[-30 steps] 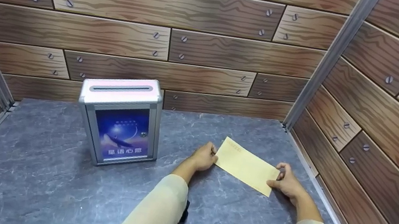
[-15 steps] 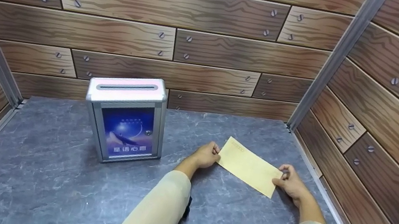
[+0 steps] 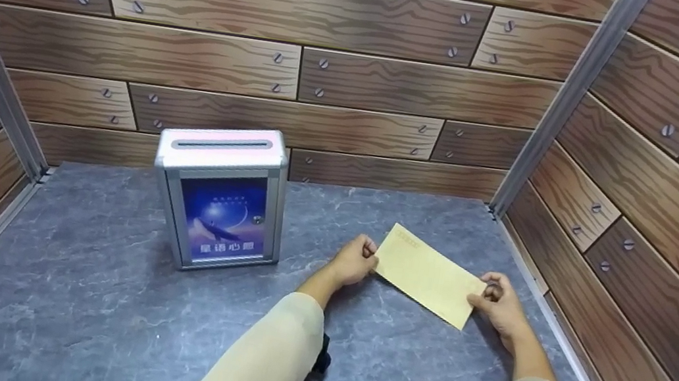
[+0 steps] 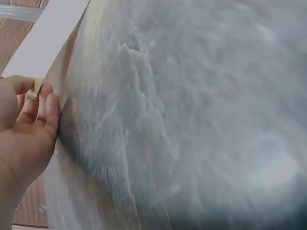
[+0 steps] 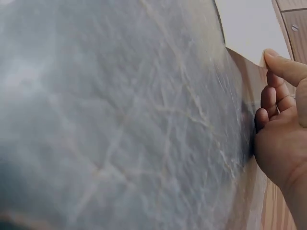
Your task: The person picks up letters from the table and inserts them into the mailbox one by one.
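Observation:
A pale yellow envelope [image 3: 427,276] with faint print in its upper left corner is stretched between both hands, tilted down to the right. My left hand [image 3: 353,261] pinches its left end between thumb and fingers. At its right end, my right hand [image 3: 501,306] pinches the short edge the same way. In the left wrist view the envelope [image 4: 45,43] passes under the thumb of the left hand [image 4: 26,129]. The right wrist view has the envelope's corner [image 5: 249,28] between thumb and fingers of the right hand [image 5: 283,124].
Left of the hands stands a silver-framed box [image 3: 222,200] with a slot [image 3: 223,143] in its top, a lock and a blue picture on its front. Grey marbled tabletop [image 3: 96,316] lies beneath. Wood-patterned walls [image 3: 218,60] enclose the back and both sides.
The head view has shifted slightly, so the box sits a little further right in it. Both hands keep hold of the envelope, which has barely moved.

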Tool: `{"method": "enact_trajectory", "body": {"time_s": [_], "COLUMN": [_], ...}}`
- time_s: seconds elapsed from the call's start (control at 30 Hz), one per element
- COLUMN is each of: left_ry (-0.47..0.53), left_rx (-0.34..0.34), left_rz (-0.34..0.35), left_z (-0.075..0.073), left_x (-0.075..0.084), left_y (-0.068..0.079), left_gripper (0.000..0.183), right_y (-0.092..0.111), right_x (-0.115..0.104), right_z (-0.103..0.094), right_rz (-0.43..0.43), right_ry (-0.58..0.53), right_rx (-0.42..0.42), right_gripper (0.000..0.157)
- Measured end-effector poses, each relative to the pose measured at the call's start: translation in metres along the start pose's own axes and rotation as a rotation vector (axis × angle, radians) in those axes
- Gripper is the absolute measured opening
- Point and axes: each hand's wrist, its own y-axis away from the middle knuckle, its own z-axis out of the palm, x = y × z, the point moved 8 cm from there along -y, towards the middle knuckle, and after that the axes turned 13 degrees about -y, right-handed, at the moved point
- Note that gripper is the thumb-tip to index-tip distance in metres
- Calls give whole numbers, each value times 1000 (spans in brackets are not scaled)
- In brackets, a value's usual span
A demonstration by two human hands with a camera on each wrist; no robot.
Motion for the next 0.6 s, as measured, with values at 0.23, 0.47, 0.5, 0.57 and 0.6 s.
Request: {"method": "enact_trajectory", "body": {"time_s": [0.23, 0.47, 0.5, 0.57, 0.6], "left_ry": [78, 166, 179, 196, 195], "left_rx": [107, 163, 166, 168, 169], "left_rz": [-24, -75, -75, -76, -71], "left_z": [-12, -24, -26, -31, -33], "left_x": [7, 7, 8, 9, 10], "left_y": [9, 16, 16, 19, 20], "left_gripper": [8, 16, 19, 24, 25], "right_y": [6, 11, 11, 12, 13], "right_x": [-14, -22, -21, -18, -17], "right_z": [15, 32, 33, 37, 39], "right_rz": [-23, 12, 22, 46, 62], "right_ry": [-57, -92, -102, -120, -131], "right_rx": [-34, -83, -87, -109, -124], "right_gripper": [38, 30, 28, 23, 21]}}
